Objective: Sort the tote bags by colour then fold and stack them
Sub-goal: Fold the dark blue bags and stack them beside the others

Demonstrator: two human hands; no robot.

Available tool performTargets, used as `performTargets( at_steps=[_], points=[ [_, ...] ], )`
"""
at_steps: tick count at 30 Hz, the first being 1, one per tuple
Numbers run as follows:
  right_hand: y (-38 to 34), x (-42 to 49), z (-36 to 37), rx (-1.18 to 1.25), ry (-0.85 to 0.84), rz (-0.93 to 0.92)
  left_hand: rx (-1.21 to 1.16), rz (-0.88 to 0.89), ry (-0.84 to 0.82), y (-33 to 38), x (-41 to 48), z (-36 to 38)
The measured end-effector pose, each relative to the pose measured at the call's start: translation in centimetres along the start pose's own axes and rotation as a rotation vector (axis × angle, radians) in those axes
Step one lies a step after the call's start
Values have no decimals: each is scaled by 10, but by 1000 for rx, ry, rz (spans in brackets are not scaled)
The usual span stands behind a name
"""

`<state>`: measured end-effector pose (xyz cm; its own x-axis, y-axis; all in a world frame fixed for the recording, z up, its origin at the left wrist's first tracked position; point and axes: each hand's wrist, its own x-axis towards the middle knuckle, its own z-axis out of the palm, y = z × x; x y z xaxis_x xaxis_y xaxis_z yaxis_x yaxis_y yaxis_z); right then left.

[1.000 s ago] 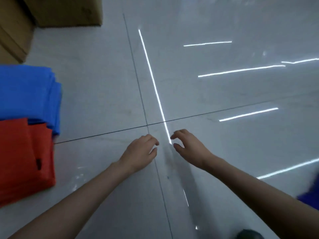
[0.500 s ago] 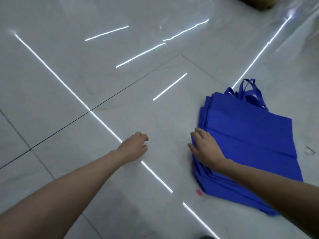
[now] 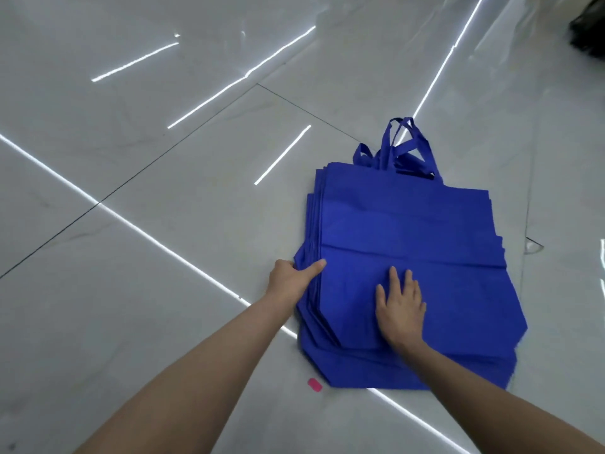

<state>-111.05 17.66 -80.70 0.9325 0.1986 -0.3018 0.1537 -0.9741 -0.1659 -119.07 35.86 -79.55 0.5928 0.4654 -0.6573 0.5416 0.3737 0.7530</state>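
- Pile of royal-blue non-woven fabric tote bags (image 3: 409, 244): lies flat on the glossy pale-grey tiled floor (image 3: 163, 224), in the right half of the view, directly in front of the person. The edges are staggered on the left side, which shows many layers.
- Blue strap handles (image 3: 401, 149): bunched loosely at the far end of the pile, some looping upward.
- Left hand (image 3: 291, 278): at the left edge of the pile, thumb lying on top of the fabric and the fingers curled under or around the edge layers; how many layers it pinches cannot be told.
- Right hand (image 3: 401, 308): palm down on the top bag, fingers spread and flat, pinching nothing.
- Handling, as a judgement: each bag is probably light, thin and limp, holding a crease across its middle; bags are likely to slide over one another and over the polished tile. A side edge or corner seems the best hold for peeling one bag free while the flat hand anchors the rest.
- Small pink scrap (image 3: 314, 385): on the floor just beside the near corner of the pile.
- Room: dark grout lines and bright strip reflections cross the tiles; a dark object (image 3: 589, 31) sits at the top right, unidentifiable.
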Motion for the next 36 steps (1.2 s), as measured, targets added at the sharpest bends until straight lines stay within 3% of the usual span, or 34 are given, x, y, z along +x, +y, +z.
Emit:
performTargets(
  at_steps=[5, 10, 14, 23, 32, 36],
  points=[
    [-4, 0, 1, 0, -22, -3, 21, 40, -5, -4, 4, 11],
    [-37, -13, 3, 8, -50, -158, 9, 120, 97, 3, 1, -32],
    [-80, -30, 12, -56, -141, -442, -38, 111, 185, -3, -5, -107],
    [-184, -67, 39, -449, -380, -1215, -150, 79, 472, -42, -55, -280],
    [-262, -78, 60, -590, -330, -1331, -207, 144, 646, -46, -51, -338],
    [-286, -81, 75, -596, -165, -1351, -145, 148, 685, -37, -42, -363]
  ],
)
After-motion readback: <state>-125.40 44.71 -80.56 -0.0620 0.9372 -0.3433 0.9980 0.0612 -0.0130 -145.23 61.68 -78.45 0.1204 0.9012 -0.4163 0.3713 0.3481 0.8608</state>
